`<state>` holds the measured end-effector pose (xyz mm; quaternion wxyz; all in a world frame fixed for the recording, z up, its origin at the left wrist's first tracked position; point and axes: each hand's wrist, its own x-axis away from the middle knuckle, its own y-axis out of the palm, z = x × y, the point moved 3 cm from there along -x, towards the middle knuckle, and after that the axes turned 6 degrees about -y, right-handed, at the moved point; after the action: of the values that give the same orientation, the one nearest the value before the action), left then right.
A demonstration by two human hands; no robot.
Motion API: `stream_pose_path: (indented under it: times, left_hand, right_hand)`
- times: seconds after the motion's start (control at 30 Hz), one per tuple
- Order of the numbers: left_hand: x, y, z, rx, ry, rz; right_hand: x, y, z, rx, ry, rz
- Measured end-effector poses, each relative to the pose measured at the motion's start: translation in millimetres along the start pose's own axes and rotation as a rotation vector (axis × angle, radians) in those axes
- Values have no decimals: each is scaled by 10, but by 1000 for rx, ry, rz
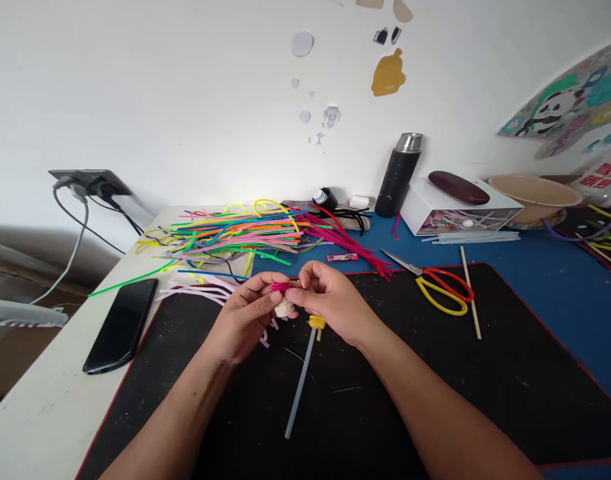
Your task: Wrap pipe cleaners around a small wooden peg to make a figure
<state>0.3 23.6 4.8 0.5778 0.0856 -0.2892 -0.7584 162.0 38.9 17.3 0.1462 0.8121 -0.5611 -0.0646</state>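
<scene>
Above the black mat, my left hand (255, 310) pinches a small piece with a magenta fuzzy top (280, 287) and a rounded cream lower part (284, 307). It looks made of pipe cleaner, though fingers cover much of it. My right hand (326, 293) is closed at the other side, its thumb tip pressed against the same piece and its index finger curled. Just below the right hand, a translucent glue stick (301, 380) slants across the mat with a small yellow piece (316, 323) at its upper end.
Colourful pipe cleaners (235, 233) pile up behind my hands, with magenta ones (350, 240) alongside. Scissors (435, 283) and a thin wooden stick (470, 293) lie right. A phone (122, 325) rests left. At the back stand a black flask (399, 175), white box (435, 213) and bowl (535, 193).
</scene>
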Motion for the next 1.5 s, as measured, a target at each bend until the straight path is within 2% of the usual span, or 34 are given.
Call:
stream_pose_path:
  times: [0.23,0.5,0.77,1.2,1.5]
  left_hand:
    - [-5,1,0,22,-6,-9]
    - [-31,-62,-44,70,-9,65]
    - [-25,-36,-42,-32,59,78]
    - [0,-18,-37,-129,45,52]
    - [-10,5,-37,-86,33,72]
  right_hand:
    - [-6,5,3,-22,0,0]
    - [-39,-31,31,-58,-41,48]
    - [-46,-34,93,90,-93,67]
    - [-67,-66,89,81,-71,102]
    - [-55,-68,94,62,-62,84]
